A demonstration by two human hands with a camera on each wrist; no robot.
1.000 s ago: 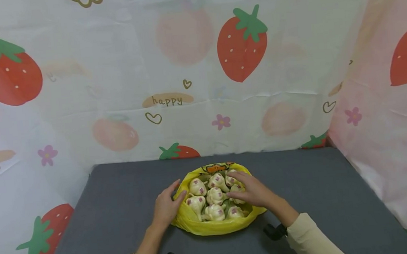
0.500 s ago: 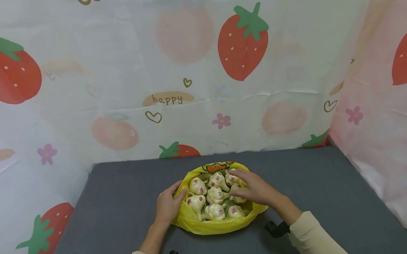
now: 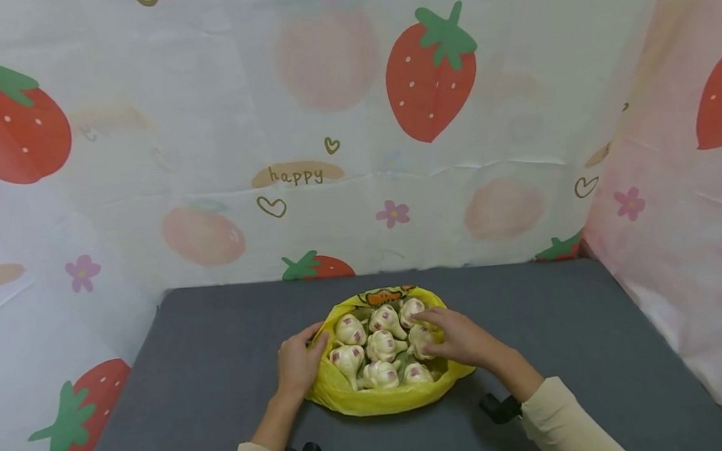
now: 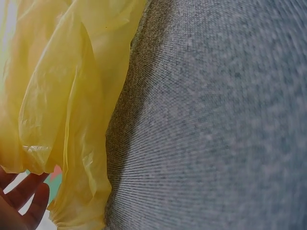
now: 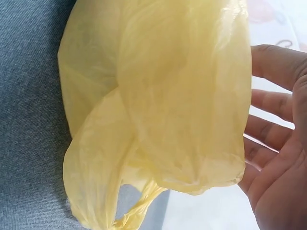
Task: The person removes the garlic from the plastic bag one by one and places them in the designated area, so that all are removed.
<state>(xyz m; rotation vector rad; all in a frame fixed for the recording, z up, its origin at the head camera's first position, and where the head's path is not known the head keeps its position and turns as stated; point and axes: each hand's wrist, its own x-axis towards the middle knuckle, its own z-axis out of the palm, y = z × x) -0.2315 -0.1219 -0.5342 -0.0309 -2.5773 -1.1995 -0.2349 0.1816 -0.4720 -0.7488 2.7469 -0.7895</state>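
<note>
A yellow plastic bag (image 3: 389, 401) lies on the dark grey table with its mouth spread wide. Several garlic bulbs (image 3: 382, 346), whitish with purple patches, fill it. My left hand (image 3: 297, 363) rests at the bag's left rim, thumb along the edge; its loosely bent fingers (image 4: 38, 203) show past the plastic in the left wrist view. Over the bag's right side reaches my right hand (image 3: 464, 338), fingers spread above the bulbs at that edge. In the right wrist view these fingers (image 5: 271, 103) lie loosely bent by the yellow plastic, their tips partly hidden behind it.
The grey table (image 3: 228, 323) extends around the bag on all sides. Behind it hangs a white cloth backdrop (image 3: 229, 122) printed with strawberries. A bag handle (image 5: 139, 211) hangs at the right. Each wrist wears a small black camera (image 3: 501, 408).
My right hand has drawn slightly to the right, uncovering more of the bulbs at the right edge. My left hand stays at the left rim. The bag and bulbs have barely shifted.
</note>
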